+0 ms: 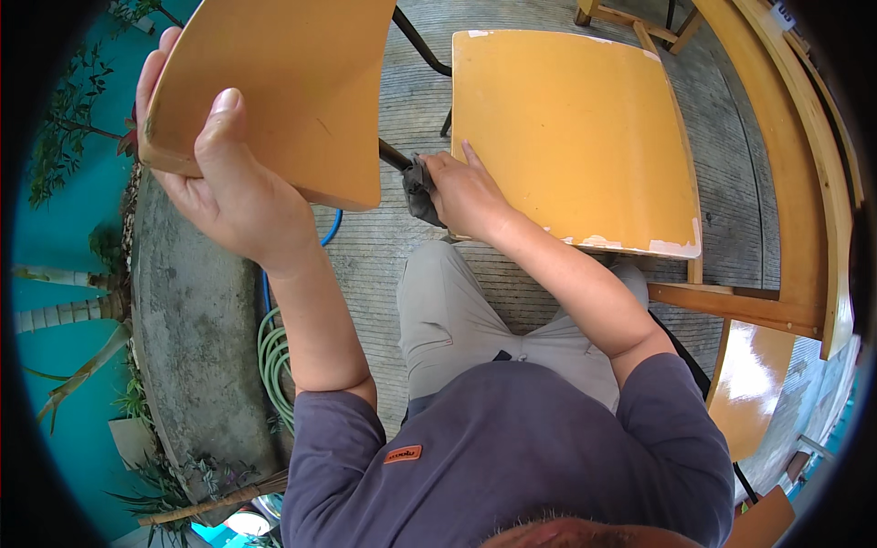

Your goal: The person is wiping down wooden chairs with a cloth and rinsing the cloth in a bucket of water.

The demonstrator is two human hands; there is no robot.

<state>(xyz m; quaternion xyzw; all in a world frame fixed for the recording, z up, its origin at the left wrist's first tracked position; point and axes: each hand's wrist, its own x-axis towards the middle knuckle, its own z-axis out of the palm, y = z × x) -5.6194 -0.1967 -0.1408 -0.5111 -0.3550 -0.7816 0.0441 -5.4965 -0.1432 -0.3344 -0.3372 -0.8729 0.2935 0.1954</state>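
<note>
My left hand (236, 185) grips the near corner of a curved wooden chair backrest (288, 89), its thumb on the face and the fingers behind the edge. My right hand (466, 188) holds a dark grey cloth (419, 192) against the chair's black metal tube (393, 154), between backrest and seat. One finger of that hand reaches over the edge of the yellow wooden seat (569, 137). Pale chipped patches run along the seat's rim, mostly at its corners and near edge. A dark scratch shows on the backrest.
A wooden table (798, 171) stands along the right, with another wooden chair panel (754, 383) below it. On the left are a concrete kerb (205, 308), a coiled green hose (274, 363), a broom (212, 499) and plants by a turquoise wall (62, 233). Grooved concrete floor (363, 274) lies beneath.
</note>
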